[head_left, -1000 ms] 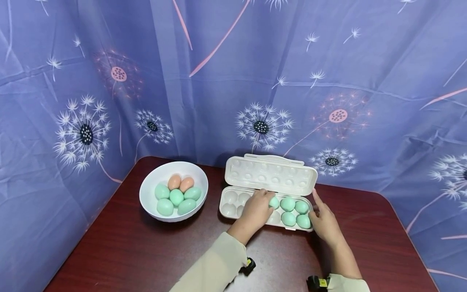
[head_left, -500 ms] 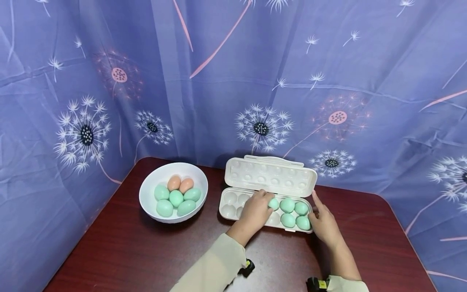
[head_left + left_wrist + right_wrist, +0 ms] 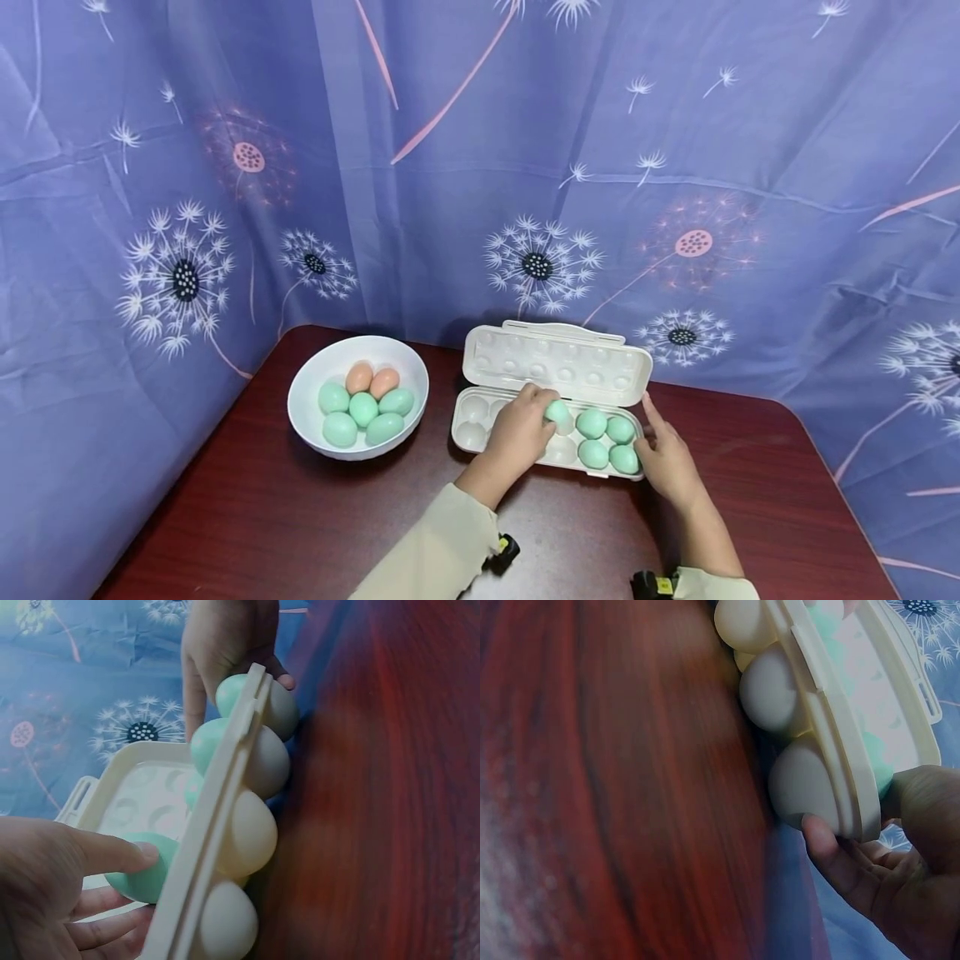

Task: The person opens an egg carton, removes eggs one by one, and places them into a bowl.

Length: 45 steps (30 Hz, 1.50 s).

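Note:
My left hand (image 3: 519,429) is over the middle of an open, off-white egg carton (image 3: 558,452). Between its thumb and fingers it pinches a light green egg (image 3: 142,874), tilted above a cup of the back row. At the carton's right end, my right hand (image 3: 667,460) grips the edge, its thumb (image 3: 821,838) against the last cup and the other fingers round the far side. Several green eggs (image 3: 592,423) fill the right-hand cups, while the cups at the left (image 3: 472,408) hold nothing.
Left of the carton stands a white bowl (image 3: 303,408) with several green eggs (image 3: 363,409) and two brown eggs (image 3: 359,377). The raised carton lid (image 3: 558,362) leans back near the blue dandelion-print curtain (image 3: 450,208). All stand on a dark red wooden table (image 3: 300,525).
My left hand has drawn slightly up and left with the green egg, which now shows part of the cup under it. The right hand stays at the carton's end.

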{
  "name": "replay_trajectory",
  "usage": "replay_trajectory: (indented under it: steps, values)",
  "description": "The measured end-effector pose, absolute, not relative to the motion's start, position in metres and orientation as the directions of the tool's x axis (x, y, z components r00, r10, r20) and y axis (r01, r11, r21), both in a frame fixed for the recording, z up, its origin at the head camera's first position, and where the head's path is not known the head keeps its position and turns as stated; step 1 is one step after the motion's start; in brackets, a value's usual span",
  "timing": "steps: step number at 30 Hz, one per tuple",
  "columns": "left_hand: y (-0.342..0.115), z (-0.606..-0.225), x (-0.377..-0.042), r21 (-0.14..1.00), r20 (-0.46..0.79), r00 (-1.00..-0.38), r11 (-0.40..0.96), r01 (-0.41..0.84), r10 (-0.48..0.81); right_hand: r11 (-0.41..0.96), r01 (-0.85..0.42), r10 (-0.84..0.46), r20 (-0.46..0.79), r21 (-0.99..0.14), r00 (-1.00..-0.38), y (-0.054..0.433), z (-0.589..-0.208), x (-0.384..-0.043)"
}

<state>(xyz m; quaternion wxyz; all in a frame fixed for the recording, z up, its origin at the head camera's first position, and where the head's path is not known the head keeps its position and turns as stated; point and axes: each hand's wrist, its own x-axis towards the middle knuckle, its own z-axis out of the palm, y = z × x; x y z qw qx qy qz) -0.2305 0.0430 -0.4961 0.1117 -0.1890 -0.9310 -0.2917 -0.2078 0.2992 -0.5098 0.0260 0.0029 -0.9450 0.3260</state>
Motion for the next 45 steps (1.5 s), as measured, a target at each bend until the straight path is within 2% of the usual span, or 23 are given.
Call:
replay_trajectory:
  steps: [19,38,45]
  values:
    - [0.011,-0.468,-0.209,0.626,0.346,-0.913,0.671,0.397,0.217,0.787,-0.019,0.008,0.041,-0.616,-0.999,0.3,-0.507,-0.207]
    - [-0.049,-0.455,-0.18,0.596,0.381,-0.911,0.711,0.373,0.159,0.791,0.0,0.013,0.017,-0.612,-1.0,0.298,-0.508,-0.206]
    - [-0.075,-0.439,-0.176,0.636,0.368,-0.922,0.69,0.345,0.122,0.793,-0.006,0.01,0.023,-0.61,-1.0,0.299,-0.509,-0.208]
